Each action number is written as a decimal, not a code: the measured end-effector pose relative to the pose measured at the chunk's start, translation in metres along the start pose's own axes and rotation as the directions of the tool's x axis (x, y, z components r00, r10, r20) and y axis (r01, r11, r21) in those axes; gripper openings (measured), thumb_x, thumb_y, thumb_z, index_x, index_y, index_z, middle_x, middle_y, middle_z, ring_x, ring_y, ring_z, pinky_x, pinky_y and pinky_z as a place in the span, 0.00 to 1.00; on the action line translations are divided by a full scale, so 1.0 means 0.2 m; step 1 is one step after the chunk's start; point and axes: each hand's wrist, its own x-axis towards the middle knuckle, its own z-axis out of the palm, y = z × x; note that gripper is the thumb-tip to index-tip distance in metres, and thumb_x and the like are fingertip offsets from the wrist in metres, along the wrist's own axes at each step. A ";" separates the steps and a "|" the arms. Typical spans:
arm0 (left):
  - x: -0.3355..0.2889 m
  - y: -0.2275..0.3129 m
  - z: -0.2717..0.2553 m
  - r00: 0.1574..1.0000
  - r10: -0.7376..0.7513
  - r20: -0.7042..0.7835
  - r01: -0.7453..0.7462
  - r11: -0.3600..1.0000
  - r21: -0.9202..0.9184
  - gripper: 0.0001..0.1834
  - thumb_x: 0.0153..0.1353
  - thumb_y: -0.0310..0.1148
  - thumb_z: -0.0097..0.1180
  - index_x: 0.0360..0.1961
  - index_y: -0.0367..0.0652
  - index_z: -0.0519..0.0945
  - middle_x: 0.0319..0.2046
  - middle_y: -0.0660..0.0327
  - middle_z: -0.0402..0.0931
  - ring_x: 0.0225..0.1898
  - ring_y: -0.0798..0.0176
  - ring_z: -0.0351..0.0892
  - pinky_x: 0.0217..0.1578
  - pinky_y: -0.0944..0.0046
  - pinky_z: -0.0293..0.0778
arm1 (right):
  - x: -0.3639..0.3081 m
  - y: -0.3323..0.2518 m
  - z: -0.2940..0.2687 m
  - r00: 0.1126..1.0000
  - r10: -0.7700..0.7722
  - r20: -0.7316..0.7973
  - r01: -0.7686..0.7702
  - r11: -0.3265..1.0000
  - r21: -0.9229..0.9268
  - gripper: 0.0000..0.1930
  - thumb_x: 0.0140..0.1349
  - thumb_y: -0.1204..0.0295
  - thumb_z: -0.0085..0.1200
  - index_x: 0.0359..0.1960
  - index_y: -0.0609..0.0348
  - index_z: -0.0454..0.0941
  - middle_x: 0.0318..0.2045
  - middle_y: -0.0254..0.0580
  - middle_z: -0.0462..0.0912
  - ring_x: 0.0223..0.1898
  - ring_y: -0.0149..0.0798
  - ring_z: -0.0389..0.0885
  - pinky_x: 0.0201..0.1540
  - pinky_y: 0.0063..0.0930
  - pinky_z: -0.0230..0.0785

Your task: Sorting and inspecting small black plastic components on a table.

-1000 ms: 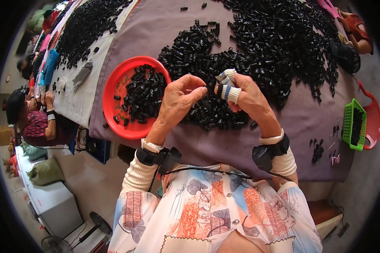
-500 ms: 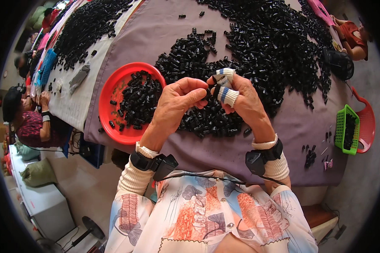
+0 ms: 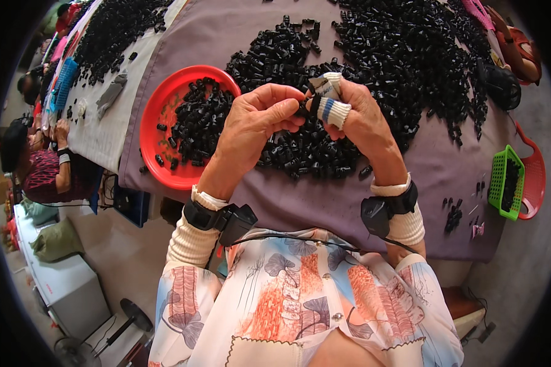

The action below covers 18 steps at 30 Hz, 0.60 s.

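My left hand (image 3: 254,125) is closed in a pinch of thumb and forefinger on a small black plastic part (image 3: 302,108). Against it my right hand (image 3: 356,116) is closed too, with white-and-blue knitted finger covers (image 3: 335,111) on thumb and finger. The right fingertips meet the part; whether they hold a second piece is hidden. Beneath both hands spreads a heap of small black plastic parts (image 3: 312,150). To the left of my left hand stands a round red tray (image 3: 155,137) with many of the same parts in it.
A green basket (image 3: 498,183) of black parts stands at the right table edge, beside a red basket (image 3: 532,177). Loose parts (image 3: 453,217) lie nearby. On the left a person (image 3: 46,171) sits at another table with a blue basket (image 3: 64,82) and another black heap (image 3: 116,37).
The view has shifted, so the table and tray sit slightly higher. My hands stay together in the same pinch, with the fingers a little differently placed around the part.
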 end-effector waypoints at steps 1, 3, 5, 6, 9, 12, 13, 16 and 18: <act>0.00 0.00 0.00 1.000 0.008 -0.004 -0.008 0.999 0.032 0.11 0.58 0.29 0.56 0.41 0.36 0.76 0.32 0.62 0.78 0.31 0.71 0.78 0.33 0.72 0.75 | 0.00 -0.01 0.00 1.000 -0.014 0.008 0.014 1.000 -0.026 0.06 0.54 0.74 0.50 0.30 0.64 0.74 0.16 0.33 0.73 0.13 0.24 0.68 0.15 0.20 0.59; -0.01 0.00 0.00 1.000 0.015 0.003 -0.016 0.999 0.044 0.12 0.58 0.28 0.56 0.42 0.36 0.75 0.33 0.61 0.78 0.31 0.70 0.78 0.33 0.72 0.76 | 0.01 -0.02 -0.01 1.000 -0.008 0.026 0.009 0.999 -0.035 0.06 0.54 0.73 0.51 0.29 0.63 0.73 0.15 0.33 0.72 0.13 0.24 0.68 0.15 0.20 0.59; -0.01 0.00 0.00 1.000 0.024 0.013 -0.025 0.998 0.055 0.12 0.58 0.28 0.56 0.43 0.36 0.75 0.33 0.60 0.78 0.31 0.70 0.78 0.33 0.72 0.76 | 0.01 -0.03 0.00 1.000 -0.017 0.024 0.019 0.997 -0.074 0.06 0.55 0.72 0.51 0.29 0.63 0.73 0.15 0.33 0.72 0.13 0.24 0.67 0.14 0.20 0.58; -0.01 -0.01 -0.01 1.000 -0.009 0.019 0.009 1.000 -0.023 0.13 0.58 0.27 0.55 0.44 0.35 0.74 0.34 0.59 0.78 0.31 0.69 0.79 0.34 0.71 0.76 | 0.02 -0.03 0.01 0.999 -0.020 0.025 0.022 0.997 -0.074 0.06 0.55 0.72 0.51 0.29 0.63 0.73 0.15 0.33 0.72 0.13 0.24 0.67 0.14 0.20 0.58; -0.02 0.00 -0.01 0.998 -0.057 0.040 0.065 0.973 -0.222 0.13 0.60 0.26 0.52 0.46 0.35 0.73 0.35 0.57 0.77 0.32 0.66 0.79 0.35 0.68 0.77 | 0.01 -0.04 0.03 1.000 0.002 -0.027 -0.002 1.000 -0.003 0.07 0.56 0.71 0.51 0.29 0.63 0.73 0.15 0.32 0.71 0.13 0.24 0.67 0.14 0.20 0.57; -0.03 -0.01 -0.02 0.996 -0.055 0.068 0.078 0.914 -0.397 0.13 0.61 0.26 0.50 0.47 0.35 0.72 0.35 0.55 0.77 0.33 0.64 0.79 0.36 0.64 0.77 | 0.00 -0.04 0.01 0.999 0.026 -0.020 -0.026 1.000 -0.004 0.09 0.58 0.68 0.51 0.30 0.63 0.74 0.15 0.33 0.72 0.11 0.23 0.66 0.13 0.19 0.58; -0.04 -0.01 -0.02 0.996 -0.040 0.082 0.073 0.887 -0.455 0.13 0.61 0.26 0.49 0.47 0.35 0.71 0.35 0.54 0.77 0.33 0.63 0.79 0.37 0.63 0.78 | -0.01 -0.03 0.02 1.000 0.021 -0.017 -0.021 1.000 -0.002 0.09 0.58 0.68 0.51 0.30 0.63 0.74 0.15 0.33 0.72 0.11 0.23 0.66 0.13 0.19 0.58; -0.04 -0.02 0.00 0.997 -0.019 0.072 0.054 0.851 -0.522 0.14 0.61 0.26 0.49 0.49 0.35 0.70 0.34 0.53 0.77 0.33 0.62 0.79 0.37 0.62 0.78 | -0.02 -0.01 0.01 0.998 0.039 0.041 -0.042 0.997 0.071 0.12 0.57 0.65 0.53 0.30 0.63 0.74 0.16 0.32 0.72 0.12 0.22 0.67 0.14 0.17 0.59; -0.04 -0.02 0.01 0.997 -0.013 0.072 0.049 0.847 -0.529 0.14 0.62 0.26 0.48 0.49 0.35 0.70 0.35 0.53 0.77 0.34 0.62 0.79 0.38 0.62 0.78 | -0.02 0.01 0.01 0.998 0.022 0.066 -0.026 0.997 0.066 0.13 0.55 0.63 0.55 0.29 0.63 0.74 0.16 0.32 0.72 0.12 0.22 0.68 0.14 0.17 0.59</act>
